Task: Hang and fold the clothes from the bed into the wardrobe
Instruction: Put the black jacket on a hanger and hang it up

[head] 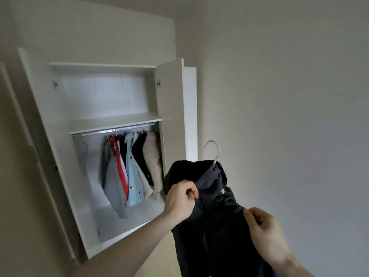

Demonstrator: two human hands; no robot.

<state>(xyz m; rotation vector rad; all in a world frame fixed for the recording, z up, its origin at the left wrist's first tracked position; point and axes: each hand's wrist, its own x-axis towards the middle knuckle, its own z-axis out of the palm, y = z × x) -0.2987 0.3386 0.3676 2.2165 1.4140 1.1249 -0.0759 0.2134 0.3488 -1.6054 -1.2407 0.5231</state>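
— Where is the garment?

— A dark jacket is held up in front of the person, on a white hanger whose hook stands clear above the collar. It is well to the right of the open wardrobe, against a plain wall.

— And the hands?

— The left hand has its fingers curled, pinching the fabric just left of the front zip below the collar. The right hand grips the jacket's right edge at about shoulder height, with thumb and fingers closed on the cloth.

— Is the zip done up?

— Hard to tell; the fabric is dark and the picture a little blurred there.

— What is in the wardrobe?

— Both doors are open. Under the shelf runs a metal rail, and a row of clothes hangs from its right half: grey, red, light blue, black, and a beige one at the far right. The left part of the rail is bare.
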